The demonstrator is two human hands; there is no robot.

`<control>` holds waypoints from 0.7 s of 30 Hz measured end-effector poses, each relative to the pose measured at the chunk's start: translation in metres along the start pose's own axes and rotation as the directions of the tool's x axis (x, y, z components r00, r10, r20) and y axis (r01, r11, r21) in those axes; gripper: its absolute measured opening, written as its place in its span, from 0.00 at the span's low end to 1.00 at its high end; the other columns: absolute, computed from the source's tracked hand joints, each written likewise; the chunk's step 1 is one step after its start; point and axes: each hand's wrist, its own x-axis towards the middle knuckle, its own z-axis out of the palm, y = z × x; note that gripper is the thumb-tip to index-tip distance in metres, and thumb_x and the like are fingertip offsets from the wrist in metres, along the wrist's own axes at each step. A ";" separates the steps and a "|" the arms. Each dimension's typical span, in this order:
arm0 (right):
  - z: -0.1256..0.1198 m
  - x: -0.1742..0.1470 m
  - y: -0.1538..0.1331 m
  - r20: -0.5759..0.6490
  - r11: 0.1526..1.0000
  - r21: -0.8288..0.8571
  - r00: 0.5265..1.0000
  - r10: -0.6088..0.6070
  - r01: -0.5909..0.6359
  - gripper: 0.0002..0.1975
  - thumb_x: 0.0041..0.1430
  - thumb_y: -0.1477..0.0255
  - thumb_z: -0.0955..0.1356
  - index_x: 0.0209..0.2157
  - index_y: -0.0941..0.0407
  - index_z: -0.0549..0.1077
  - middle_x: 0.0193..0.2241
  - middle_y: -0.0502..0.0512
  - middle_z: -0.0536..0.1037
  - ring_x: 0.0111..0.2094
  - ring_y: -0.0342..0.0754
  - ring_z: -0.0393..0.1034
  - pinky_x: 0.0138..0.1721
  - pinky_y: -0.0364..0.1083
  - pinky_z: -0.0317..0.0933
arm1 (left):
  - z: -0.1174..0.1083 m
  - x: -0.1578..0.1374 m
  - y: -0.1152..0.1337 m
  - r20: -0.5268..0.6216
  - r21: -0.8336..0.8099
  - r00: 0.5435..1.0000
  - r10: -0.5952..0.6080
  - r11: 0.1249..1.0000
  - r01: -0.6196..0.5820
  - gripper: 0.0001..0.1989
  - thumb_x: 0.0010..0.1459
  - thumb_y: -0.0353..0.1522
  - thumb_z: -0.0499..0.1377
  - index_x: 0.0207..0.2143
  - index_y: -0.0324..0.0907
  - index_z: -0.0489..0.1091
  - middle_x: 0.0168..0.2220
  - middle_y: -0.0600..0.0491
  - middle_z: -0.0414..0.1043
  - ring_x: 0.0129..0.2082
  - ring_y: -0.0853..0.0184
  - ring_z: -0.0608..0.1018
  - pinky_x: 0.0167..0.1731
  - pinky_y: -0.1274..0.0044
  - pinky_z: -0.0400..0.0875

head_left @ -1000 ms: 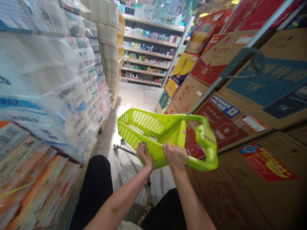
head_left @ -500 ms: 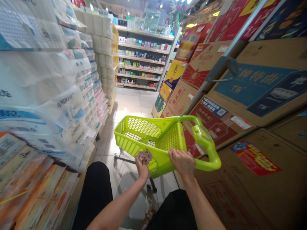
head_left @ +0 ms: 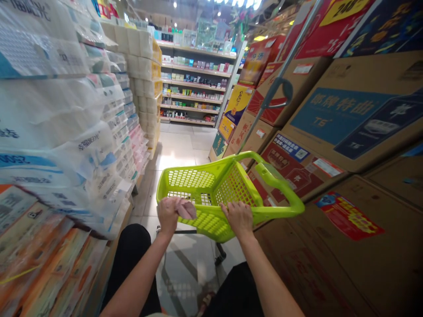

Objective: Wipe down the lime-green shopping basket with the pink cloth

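Down at the near rim of the green cart (head_left: 211, 189), right hand (head_left: 238, 218) is curled over the edge, gripping it. Left hand (head_left: 169, 213) is closed around a small pinkish cloth (head_left: 185, 208), just off the cart's near-left corner. Basket looks empty so far. Toilet paper packs (head_left: 66, 132) stacked left, cardboard boxes (head_left: 330, 132) right, shelves (head_left: 194, 83) down the aisle.
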 end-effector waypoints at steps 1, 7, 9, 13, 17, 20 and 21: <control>0.001 0.001 0.000 0.002 1.000 0.008 1.000 0.004 -0.004 0.22 0.67 0.59 0.60 0.25 0.56 0.72 0.25 0.56 0.75 0.33 0.49 0.63 0.37 0.48 0.44 | -0.006 0.006 -0.007 -0.054 0.012 0.996 -0.070 0.997 0.071 0.16 0.57 0.29 0.54 0.47 0.48 0.73 0.46 0.45 0.65 0.50 0.54 0.66 0.51 0.62 0.60; -0.006 0.007 -0.016 0.038 0.992 0.125 0.999 0.020 -0.025 0.19 0.69 0.65 0.58 0.28 0.56 0.72 0.29 0.55 0.75 0.36 0.49 0.62 0.42 0.49 0.44 | 0.034 -0.007 0.074 0.064 -0.162 0.998 0.025 0.987 -0.015 0.10 0.58 0.31 0.55 0.40 0.46 0.74 0.43 0.44 0.66 0.44 0.55 0.67 0.47 0.64 0.62; -0.010 0.007 -0.020 0.063 0.988 0.154 0.998 -0.010 0.000 0.18 0.69 0.68 0.57 0.29 0.56 0.72 0.30 0.55 0.75 0.37 0.49 0.62 0.42 0.49 0.44 | 0.054 -0.016 0.110 0.102 -0.217 0.990 0.100 0.973 -0.076 0.10 0.59 0.34 0.55 0.41 0.46 0.73 0.44 0.43 0.66 0.44 0.54 0.66 0.46 0.63 0.61; -0.014 0.002 -0.014 0.075 0.986 0.169 0.997 -0.030 0.017 0.17 0.68 0.70 0.57 0.30 0.56 0.72 0.30 0.55 0.74 0.37 0.49 0.61 0.42 0.48 0.44 | 0.041 -0.004 0.097 0.176 -0.130 0.973 0.152 0.983 -0.130 0.11 0.58 0.30 0.54 0.40 0.47 0.73 0.42 0.43 0.66 0.45 0.54 0.66 0.45 0.64 0.61; -0.014 -0.004 -0.003 0.064 0.986 0.166 0.998 -0.017 0.007 0.16 0.68 0.70 0.57 0.31 0.56 0.72 0.31 0.55 0.75 0.37 0.49 0.62 0.43 0.48 0.44 | -0.013 0.029 0.006 0.059 0.035 0.998 -0.032 0.999 0.030 0.12 0.56 0.27 0.53 0.39 0.45 0.74 0.44 0.45 0.65 0.44 0.55 0.66 0.46 0.64 0.62; -0.012 -0.001 -0.014 0.063 0.986 0.159 0.997 0.040 -0.049 0.18 0.69 0.68 0.57 0.31 0.56 0.73 0.30 0.55 0.75 0.37 0.50 0.62 0.43 0.49 0.43 | -0.028 0.033 -0.024 -0.016 0.070 0.993 -0.116 0.991 0.117 0.15 0.55 0.26 0.51 0.42 0.42 0.73 0.44 0.43 0.63 0.45 0.53 0.65 0.48 0.60 0.61; -0.012 0.002 -0.024 0.067 0.983 0.168 0.996 0.058 -0.068 0.18 0.69 0.68 0.56 0.31 0.55 0.73 0.30 0.55 0.76 0.36 0.50 0.62 0.43 0.49 0.43 | -0.024 0.029 -0.020 -0.018 0.069 0.993 -0.116 0.991 0.117 0.14 0.55 0.26 0.51 0.42 0.42 0.73 0.45 0.43 0.63 0.45 0.53 0.64 0.48 0.60 0.62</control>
